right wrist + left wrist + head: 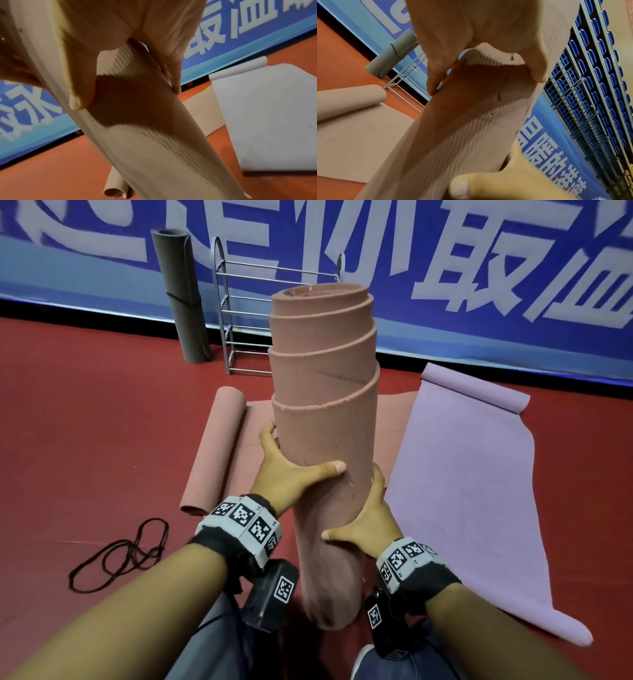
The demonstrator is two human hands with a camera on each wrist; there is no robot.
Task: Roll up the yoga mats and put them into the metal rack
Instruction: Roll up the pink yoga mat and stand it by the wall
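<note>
A rolled pink yoga mat [325,405] stands nearly upright in front of me, its layers telescoped out at the top. My left hand [294,470] grips its left side, thumb across the front. Lower on the right side my right hand [368,520] grips it too. In the left wrist view the fingers [436,67] and thumb wrap the ribbed mat [462,121]. The right wrist view shows the same hold on the mat [145,135]. The metal rack [236,313] stands by the blue wall behind, with no mat showing in it.
A grey rolled mat [181,296] leans on the wall left of the rack. A second pink mat [215,450] lies half rolled on the red floor. A lilac mat [462,491] lies spread at the right. Black elastic bands [120,553] lie at the left.
</note>
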